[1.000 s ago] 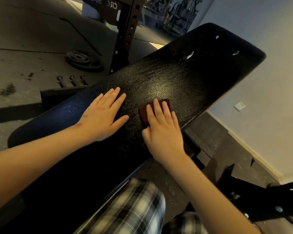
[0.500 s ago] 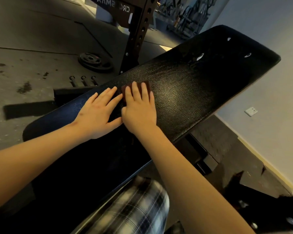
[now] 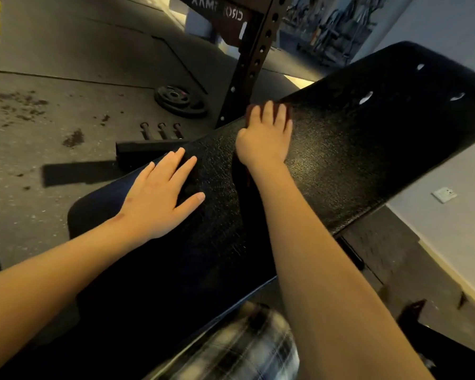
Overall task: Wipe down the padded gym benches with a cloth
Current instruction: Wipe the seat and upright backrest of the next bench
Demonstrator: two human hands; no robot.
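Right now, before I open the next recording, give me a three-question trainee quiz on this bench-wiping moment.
1. True or false: the left hand lies flat on the bench pad, holding nothing.
2. Where is the cloth? A, at the pad's far edge; B, on the floor; C, on the person's lap.
3. Fill in: the cloth is pressed down by the ____ hand.
Key: 1 true; 2 A; 3 right hand.
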